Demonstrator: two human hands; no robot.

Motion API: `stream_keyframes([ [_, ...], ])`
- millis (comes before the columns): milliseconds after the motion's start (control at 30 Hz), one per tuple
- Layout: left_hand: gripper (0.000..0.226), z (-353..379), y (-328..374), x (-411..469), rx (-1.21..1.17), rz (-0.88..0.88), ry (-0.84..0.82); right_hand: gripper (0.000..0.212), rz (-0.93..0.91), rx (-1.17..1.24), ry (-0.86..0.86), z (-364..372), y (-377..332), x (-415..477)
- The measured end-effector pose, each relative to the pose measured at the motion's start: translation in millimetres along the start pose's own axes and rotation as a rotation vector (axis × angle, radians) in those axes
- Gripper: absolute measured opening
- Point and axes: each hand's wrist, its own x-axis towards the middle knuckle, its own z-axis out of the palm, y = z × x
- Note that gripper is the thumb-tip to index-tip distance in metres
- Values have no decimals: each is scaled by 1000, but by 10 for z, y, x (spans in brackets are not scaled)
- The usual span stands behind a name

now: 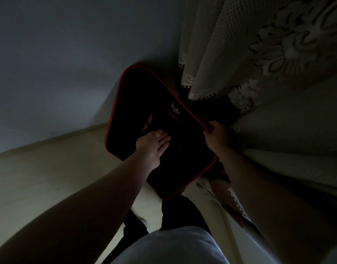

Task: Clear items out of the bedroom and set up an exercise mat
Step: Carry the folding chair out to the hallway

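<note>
Mat (144,103), black with red trim, is right in front of you, held up off the floor (40,178) in the gap between the wall (68,54) and the lace cloth (249,44). Both of your hands are already on it. Your left hand (154,147) lies open, with straight fingers pressed flat on the dark face near its middle. Your right hand (218,137) is curled round the right edge and grips it there.

The long axis runs from the far upper left, near the wall, down toward your right hip. Only the near half is under your control, and the far corner hangs out beyond both hands. Only your right hand has a real hold. The left 1 only steadies the face.

The lace cloth hangs just beside the right edge and touches or nearly touches your right knuckles. Pale bedding (287,126) sits close behind it. In my judgement the hem could catch on the mat as you bring it out, so draw it toward the wall side. Your legs (182,212) stand directly under the near corner. The light is too dim to tell whether the mat is folded.
</note>
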Motion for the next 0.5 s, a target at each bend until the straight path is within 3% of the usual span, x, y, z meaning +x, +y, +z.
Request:
stream_keyframes([
  [233, 30, -363, -106, 159, 185, -96, 4, 14, -220, -221, -61, 326, -243, -407],
  [367, 35, -510, -219, 143, 650, 18, -9, 25, -292, -255, -92, 488, -334, -590],
  [500, 45, -727, -275, 24, 1027, 58, -200, 39, -349, -218, -112, 733, -507, -869],
])
